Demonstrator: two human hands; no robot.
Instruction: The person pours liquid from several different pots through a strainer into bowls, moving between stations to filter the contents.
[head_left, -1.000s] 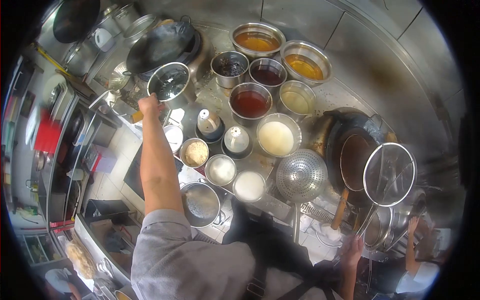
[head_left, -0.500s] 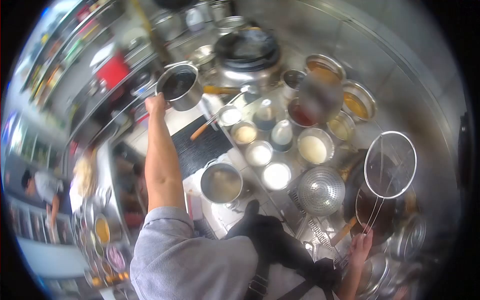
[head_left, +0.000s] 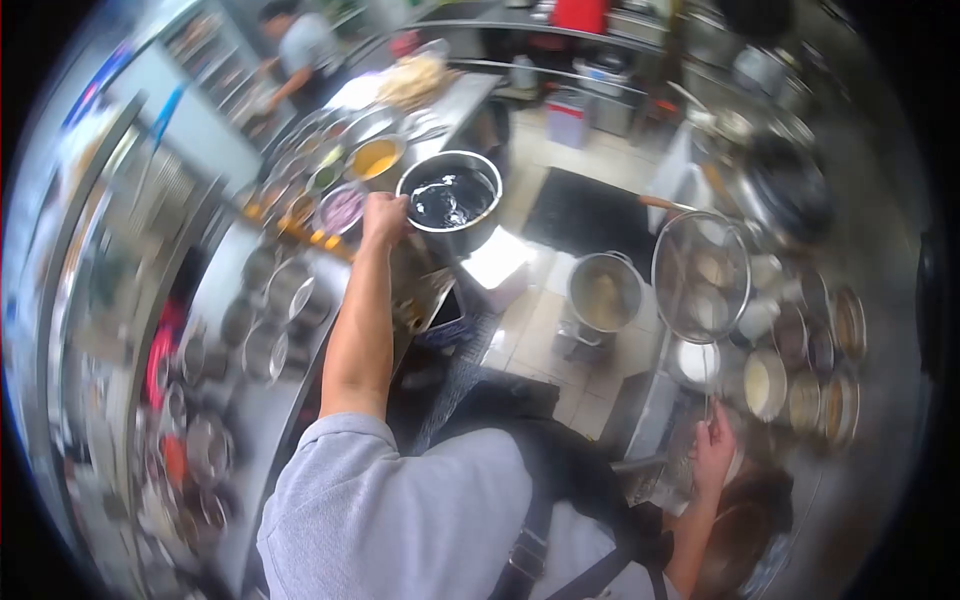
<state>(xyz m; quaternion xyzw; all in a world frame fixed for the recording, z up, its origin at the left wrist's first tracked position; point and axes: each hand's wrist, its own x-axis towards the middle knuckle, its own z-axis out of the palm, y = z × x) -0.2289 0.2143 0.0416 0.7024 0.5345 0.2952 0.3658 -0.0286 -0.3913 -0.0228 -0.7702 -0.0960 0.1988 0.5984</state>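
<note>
My left hand (head_left: 384,220) grips the side of a metal pot (head_left: 476,229) at arm's length. Dark, glossy liquid (head_left: 448,196) fills part of it, with bright reflections on its surface. On the other side, my right hand (head_left: 712,446) is closed round the thin handle of a round wire-mesh strainer (head_left: 702,272). The strainer's hoop is raised above a row of containers, which show through the mesh. Below and between my hands stands another metal pot (head_left: 604,325) with cloudy contents.
A black mat (head_left: 585,213) lies on the tiled floor. Tubs of pale contents, including a cream-coloured one (head_left: 765,385), line the right counter. Pans of ingredients, one yellow (head_left: 377,158), stand at the left. Beyond them works another person (head_left: 308,50). Metal pots (head_left: 205,358) crowd the left shelf.
My view and body have turned left. The pot in my left hand has swung towards the ingredient pans, and the strainer in my right hand now overlaps the tubs. Both hands keep their hold.
</note>
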